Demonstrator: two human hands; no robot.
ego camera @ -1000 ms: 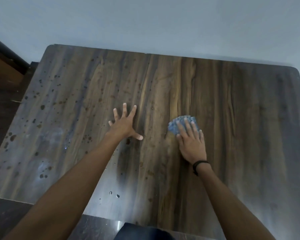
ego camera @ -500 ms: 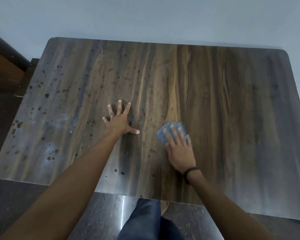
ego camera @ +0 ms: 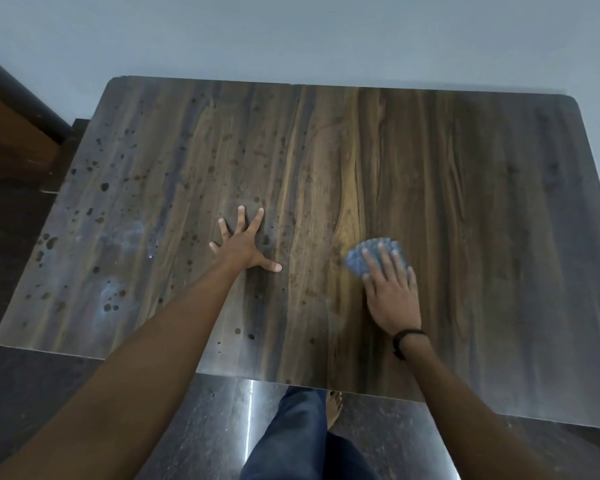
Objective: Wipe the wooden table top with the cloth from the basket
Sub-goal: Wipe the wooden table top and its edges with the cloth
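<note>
Cloth (ego camera: 362,261) is lying on the wooden table top (ego camera: 465,202), a little right of the middle. The right hand (ego camera: 390,299) is pressing down on it with straight fingers held close together. Only a blue edge is peeking out past the fingertips and on the left side. The left hand (ego camera: 241,247) is resting flat on the bare wood near the middle, fingers spread wide, holding nothing.

I think the job is partly done. The right half is looking clean, but lots of dark spots (ego camera: 97,188) are sitting on the left half and around the left hand, so that part needs wiping.

The cloth is bunched small and mostly hidden, so I cannot tell which way its long side is running. The table's long side is running left to right, and the wood lines are running away from the person.
</note>
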